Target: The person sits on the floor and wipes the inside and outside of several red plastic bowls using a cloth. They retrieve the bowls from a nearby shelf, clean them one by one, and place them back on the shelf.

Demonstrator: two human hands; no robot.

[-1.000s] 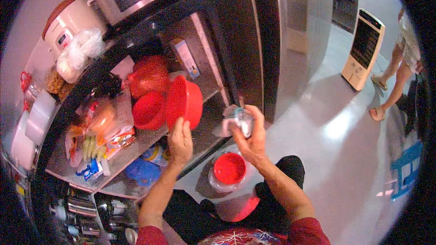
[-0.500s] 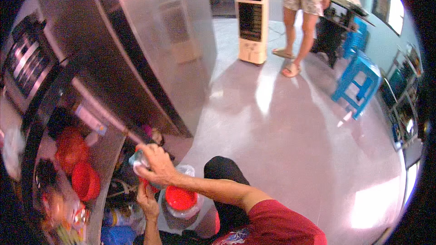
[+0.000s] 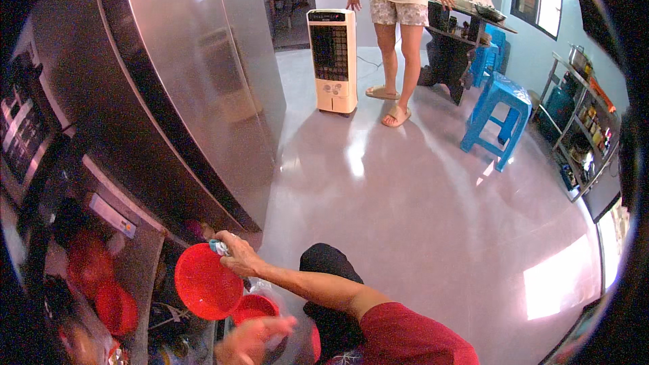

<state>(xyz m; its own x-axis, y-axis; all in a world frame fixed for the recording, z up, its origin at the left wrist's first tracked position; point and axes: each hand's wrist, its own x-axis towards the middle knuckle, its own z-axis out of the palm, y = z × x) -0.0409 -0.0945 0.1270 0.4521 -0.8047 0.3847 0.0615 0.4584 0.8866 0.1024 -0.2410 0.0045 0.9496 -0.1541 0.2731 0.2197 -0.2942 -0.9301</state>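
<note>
My right hand [image 3: 238, 255] is closed at the upper right rim of a red plastic bowl [image 3: 208, 284], which is tilted so its inside shows. A small teal-and-white thing [image 3: 219, 247], perhaps a crumpled cloth, is pinched under the same fingers against the rim. Lower down, my left hand [image 3: 253, 342] is blurred by motion, its fingers stretched to the right and nothing visible in them. Behind it, beside the held bowl, is a second red container [image 3: 255, 307] with clear plastic around it, partly hidden by the hand.
On the left, a shelf holds more red bowls [image 3: 116, 307]; a tall steel fridge [image 3: 196, 74] stands beyond. A person [image 3: 399, 34] stands by a cream air cooler [image 3: 332, 67]. At right are a blue stool [image 3: 499, 115] and a metal rack [image 3: 581, 128].
The red bowl has come up into view, held in my right hand. My left hand has dropped down and right, away from the right hand. My view has shifted, and the person stands more upright in it.
</note>
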